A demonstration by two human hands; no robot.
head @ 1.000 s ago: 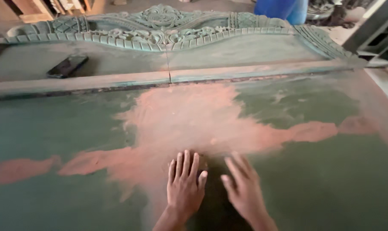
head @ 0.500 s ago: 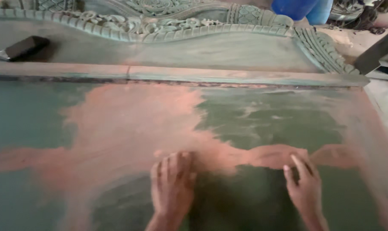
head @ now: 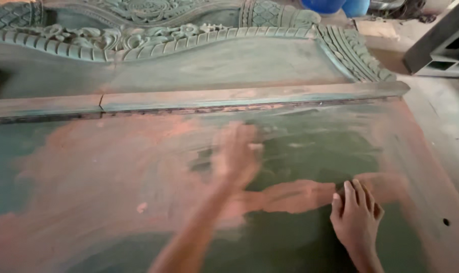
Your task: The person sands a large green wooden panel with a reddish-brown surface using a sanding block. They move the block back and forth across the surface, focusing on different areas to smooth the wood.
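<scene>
A large green-painted wooden panel (head: 310,146) lies flat in front of me, with big patches rubbed down to a reddish-brown layer (head: 113,172). My left hand (head: 237,154) is blurred with motion, stretched forward flat on the panel near its middle. My right hand (head: 356,217) rests palm down with its fingers together on the panel at the lower right, at the end of a reddish streak (head: 290,194). I cannot tell whether either hand has something under its palm.
A raised wooden rail (head: 229,98) crosses the panel at the far side. Beyond it rises a carved, green ornamental crest (head: 153,35). Blue containers (head: 335,6) stand at the top right, and a dark shelf unit (head: 442,45) at the right edge.
My left hand has swept forward and to the right across the panel. My right hand has moved out to the right and stays flat. The view has shifted rightward.
</scene>
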